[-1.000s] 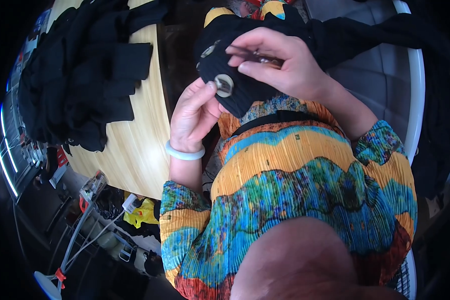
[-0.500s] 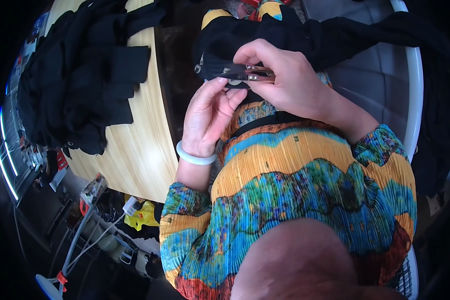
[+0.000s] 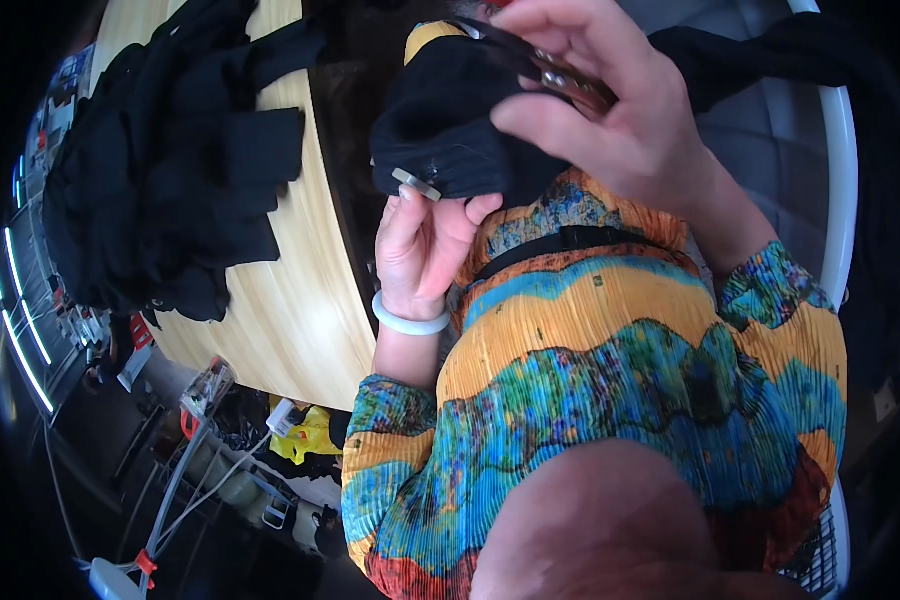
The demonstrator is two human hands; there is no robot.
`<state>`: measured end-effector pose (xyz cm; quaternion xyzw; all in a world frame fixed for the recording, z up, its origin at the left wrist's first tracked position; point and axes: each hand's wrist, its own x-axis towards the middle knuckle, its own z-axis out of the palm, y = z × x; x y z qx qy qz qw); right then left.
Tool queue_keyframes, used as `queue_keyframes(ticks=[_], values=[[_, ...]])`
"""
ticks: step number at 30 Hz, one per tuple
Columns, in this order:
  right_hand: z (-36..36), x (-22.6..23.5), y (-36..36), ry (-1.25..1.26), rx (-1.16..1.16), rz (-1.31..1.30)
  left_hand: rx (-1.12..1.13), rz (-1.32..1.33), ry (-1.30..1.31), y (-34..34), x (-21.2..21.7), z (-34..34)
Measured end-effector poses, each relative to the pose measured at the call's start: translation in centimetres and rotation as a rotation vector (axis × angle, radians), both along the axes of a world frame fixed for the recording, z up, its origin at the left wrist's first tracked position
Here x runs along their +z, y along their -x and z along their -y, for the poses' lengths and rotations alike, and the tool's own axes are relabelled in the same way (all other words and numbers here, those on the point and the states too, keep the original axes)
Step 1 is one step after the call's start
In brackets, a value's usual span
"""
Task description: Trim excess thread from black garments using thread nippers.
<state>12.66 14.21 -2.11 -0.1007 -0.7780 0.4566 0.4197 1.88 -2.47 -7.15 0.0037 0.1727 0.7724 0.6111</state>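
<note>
Black garment [image 3: 450, 120] bunched near chest, just right of wooden table [image 3: 300, 320] edge — small metal ring [image 3: 416, 184] at its lower hem. Left hand [image 3: 425, 245], white bangle [image 3: 408, 318] on wrist, grips cloth from below, thumb touching ring. Right hand [image 3: 610, 110] closed on top, pinching dark metal-tipped tool [image 3: 560, 75]. Far left on table — heap of black clothes [image 3: 160, 160].

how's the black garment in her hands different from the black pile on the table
The black garment is a single piece, bunched up and held at chest height by the left hand and right hand; the black pile is several pieces lying loose on the wooden table, untouched. The held garment shows a small silver metal piece at its edge; none shows on the pile. Both are dark black fabric.
</note>
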Motion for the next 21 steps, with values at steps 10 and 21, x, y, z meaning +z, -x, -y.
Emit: queue_keyframes(ticks=[10,21], values=[[3.2,0.0,-1.8,0.375,0.295,0.301,0.109,-0.278,-0.032,-0.1,0.3,-0.5],[3.6,-1.2,-1.2,0.206,0.281,0.238,0.17,-0.274,0.069,-0.5,0.2,0.2]])
